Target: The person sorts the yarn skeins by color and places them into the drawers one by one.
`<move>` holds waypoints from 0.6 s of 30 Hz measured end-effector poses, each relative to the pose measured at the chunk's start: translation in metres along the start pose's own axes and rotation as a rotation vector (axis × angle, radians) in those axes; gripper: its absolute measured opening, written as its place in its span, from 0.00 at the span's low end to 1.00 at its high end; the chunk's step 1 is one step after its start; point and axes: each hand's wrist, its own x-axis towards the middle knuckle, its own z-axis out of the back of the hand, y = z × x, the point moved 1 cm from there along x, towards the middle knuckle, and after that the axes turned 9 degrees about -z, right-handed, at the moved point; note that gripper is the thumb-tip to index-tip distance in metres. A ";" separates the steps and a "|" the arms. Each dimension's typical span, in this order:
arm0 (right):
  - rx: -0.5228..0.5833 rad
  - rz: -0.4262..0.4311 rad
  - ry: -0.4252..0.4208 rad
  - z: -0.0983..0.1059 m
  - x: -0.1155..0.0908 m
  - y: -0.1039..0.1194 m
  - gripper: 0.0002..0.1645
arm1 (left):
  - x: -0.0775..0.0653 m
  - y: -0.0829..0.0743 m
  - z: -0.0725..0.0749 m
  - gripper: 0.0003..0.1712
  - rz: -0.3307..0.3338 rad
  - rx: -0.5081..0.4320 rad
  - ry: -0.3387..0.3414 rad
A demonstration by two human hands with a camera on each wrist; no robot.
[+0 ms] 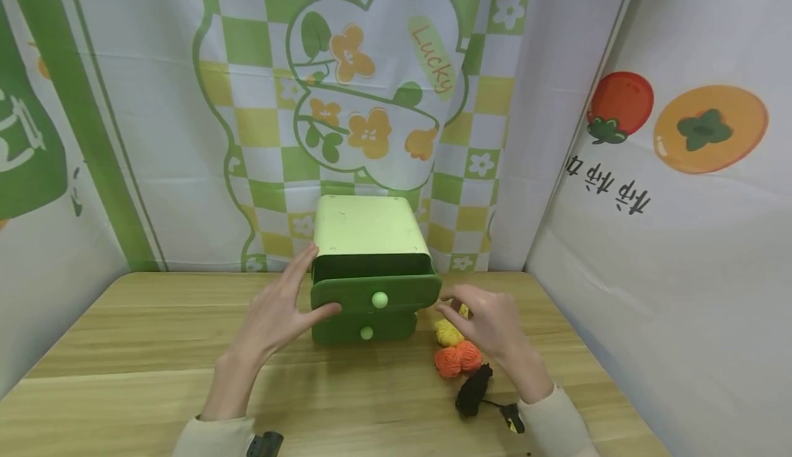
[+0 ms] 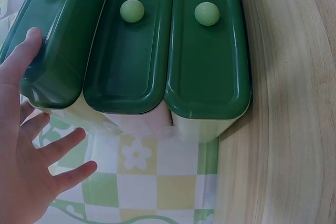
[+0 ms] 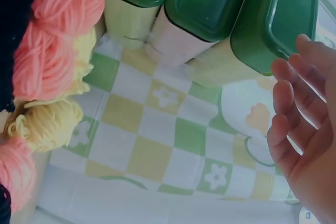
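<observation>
Drawer cabinet, pale green with dark green fronts, is found upright between the two hands. Beyond both hands, a checked printed cloth is hung. Beneath them, a wooden table is extended. Three drawers are counted in the left wrist view; the top drawer is noted standing out, while the middle drawer and bottom drawer are set back.

The left hand is held wide at the cabinet's left side, its thumb placed before the top drawer's front; nothing is gripped, and whether the side is touched cannot be told. The right hand is held at the top drawer's right end, fingers loosely bent, a narrow gap left between thumb and forefinger; nothing is seen gripped, and contact cannot be confirmed.

On the near side of the right hand, a black bundle is recorded. Two touching orange yarn balls are located between it and a yellow yarn ball, just below the right thumb. Near the right cuff, a small black-and-yellow piece is observed.
</observation>
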 end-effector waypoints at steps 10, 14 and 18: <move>-0.049 -0.036 0.071 -0.005 -0.007 -0.020 0.09 | -0.001 0.000 -0.003 0.60 0.006 -0.021 0.018; -0.097 -0.071 0.142 -0.008 -0.008 -0.028 0.11 | -0.001 0.000 -0.001 0.60 0.005 -0.020 0.014; -0.137 -0.132 0.229 -0.012 -0.011 -0.035 0.12 | 0.000 -0.001 0.000 0.60 0.002 -0.016 0.013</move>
